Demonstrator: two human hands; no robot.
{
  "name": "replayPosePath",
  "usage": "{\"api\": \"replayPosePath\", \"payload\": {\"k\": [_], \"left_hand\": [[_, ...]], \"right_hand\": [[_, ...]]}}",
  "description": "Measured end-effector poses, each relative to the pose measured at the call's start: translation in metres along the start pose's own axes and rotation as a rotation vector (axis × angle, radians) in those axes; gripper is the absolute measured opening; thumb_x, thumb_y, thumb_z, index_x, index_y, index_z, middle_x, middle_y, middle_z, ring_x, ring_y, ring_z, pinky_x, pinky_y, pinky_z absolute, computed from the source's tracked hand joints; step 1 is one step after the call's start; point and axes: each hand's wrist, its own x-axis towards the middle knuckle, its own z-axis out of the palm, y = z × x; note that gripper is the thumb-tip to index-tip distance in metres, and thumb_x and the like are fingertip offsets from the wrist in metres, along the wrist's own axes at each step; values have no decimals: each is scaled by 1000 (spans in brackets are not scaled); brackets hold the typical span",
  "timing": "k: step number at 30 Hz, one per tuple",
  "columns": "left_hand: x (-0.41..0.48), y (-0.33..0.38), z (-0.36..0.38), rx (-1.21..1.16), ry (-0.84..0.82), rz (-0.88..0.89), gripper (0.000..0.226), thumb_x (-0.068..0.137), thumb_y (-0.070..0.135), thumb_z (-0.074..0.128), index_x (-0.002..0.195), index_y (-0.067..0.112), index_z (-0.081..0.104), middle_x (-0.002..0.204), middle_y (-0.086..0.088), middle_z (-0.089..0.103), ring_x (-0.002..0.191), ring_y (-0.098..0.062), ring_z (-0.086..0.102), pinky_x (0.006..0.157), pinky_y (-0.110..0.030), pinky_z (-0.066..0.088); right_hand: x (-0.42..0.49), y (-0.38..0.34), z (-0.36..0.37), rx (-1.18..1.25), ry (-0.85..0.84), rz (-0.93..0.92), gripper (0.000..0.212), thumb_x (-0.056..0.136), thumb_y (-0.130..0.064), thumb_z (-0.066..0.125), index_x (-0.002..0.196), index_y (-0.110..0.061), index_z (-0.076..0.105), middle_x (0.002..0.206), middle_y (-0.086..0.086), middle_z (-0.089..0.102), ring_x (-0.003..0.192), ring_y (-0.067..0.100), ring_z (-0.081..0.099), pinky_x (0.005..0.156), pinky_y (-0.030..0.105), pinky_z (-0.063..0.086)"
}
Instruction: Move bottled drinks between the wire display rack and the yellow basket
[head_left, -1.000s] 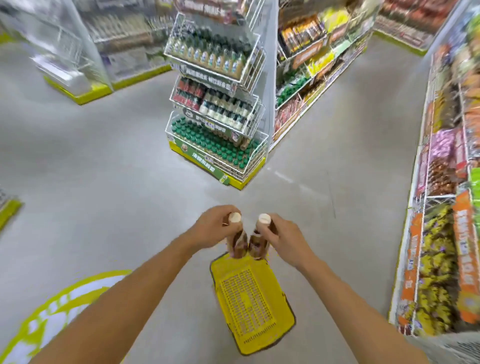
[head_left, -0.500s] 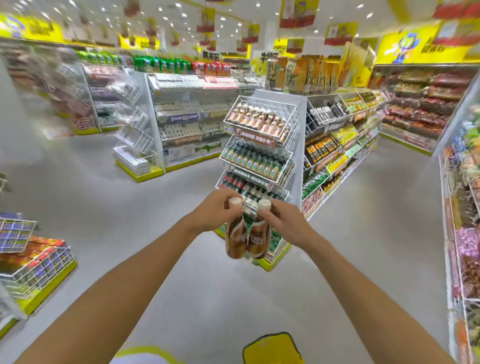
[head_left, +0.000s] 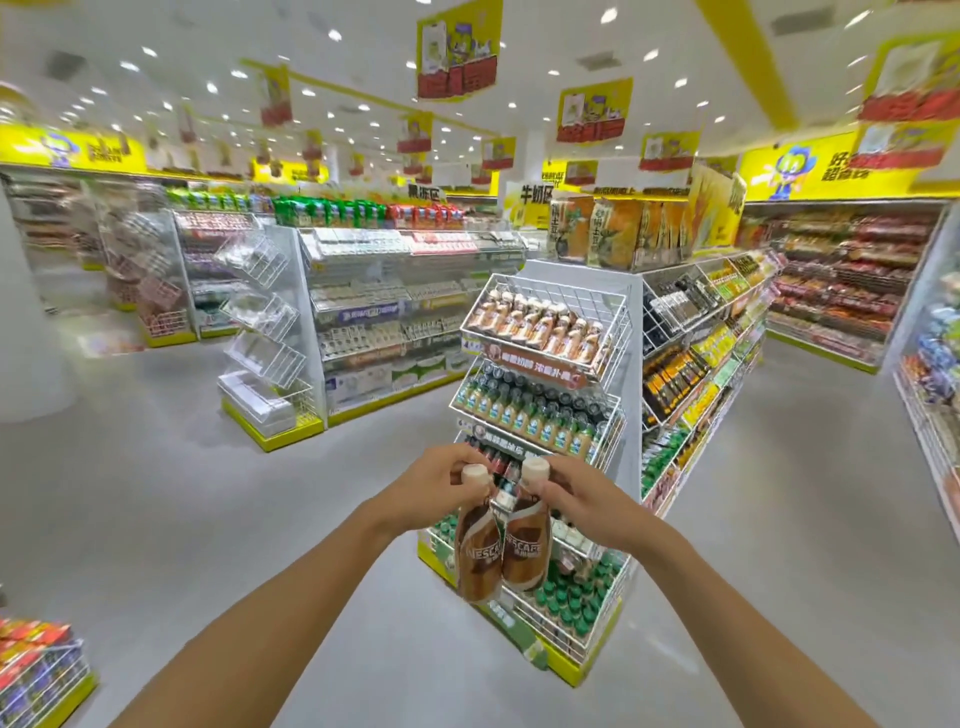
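My left hand (head_left: 431, 486) grips the neck of a brown coffee bottle (head_left: 477, 551) with a cream cap. My right hand (head_left: 582, 493) grips a second brown coffee bottle (head_left: 527, 543) the same way. Both bottles hang side by side, touching, in front of the white wire display rack (head_left: 545, 415). The rack's top tier holds similar brown bottles, the tiers below hold dark-capped and green-capped bottles. The yellow basket is out of view.
A long shelf aisle (head_left: 711, 353) adjoins the rack on its right. Another white shelf unit (head_left: 363, 322) with empty wire bins stands to the left across grey floor. A low wire bin of packets (head_left: 36, 670) sits at bottom left. Shelves line the far right edge.
The view has tilted up from the floor toward the rack, and the yellow basket has dropped out of sight. Both hands still hold the bottles, now raised before the rack.
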Motion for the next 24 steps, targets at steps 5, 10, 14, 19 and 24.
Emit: {"api": "replayPosePath", "payload": {"k": [5,10,14,19,24], "left_hand": [[100,-23,-41,0,-18,34,15,95,10,68,108,2,71,107,-25,70,84,-11,66,78,-32,55],[199,-66,-72,-4,-49,32,17,94,13,71,110,9,74,110,-18,73,93,-23,73,81,-32,59],[294,-95,-90,7,-123,90,20,90,22,74,110,16,74,107,-8,77,98,-22,74,89,-46,60],[418,-110,-108,0,-235,179,19,94,18,73,111,12,73,108,-14,78,102,-29,74,93,-49,59],[539,-107,-105,34,-384,309,18,97,18,69,112,10,74,100,-7,75,81,-18,68,74,-33,55]], "right_hand": [[100,41,-21,58,12,-14,49,98,-74,44,109,-31,65,96,-9,66,86,13,64,77,39,53],[185,80,-27,77,13,66,50,100,-69,47,116,-25,66,110,2,70,104,26,70,90,55,59],[253,119,-37,83,34,103,38,105,-56,51,115,-24,67,111,6,72,104,28,71,91,55,58],[329,172,-65,59,160,169,41,106,-55,52,119,-20,68,113,10,70,103,30,68,91,57,55],[385,220,-104,106,316,277,28,110,-39,52,118,-17,68,107,2,73,96,19,69,79,37,58]]}}
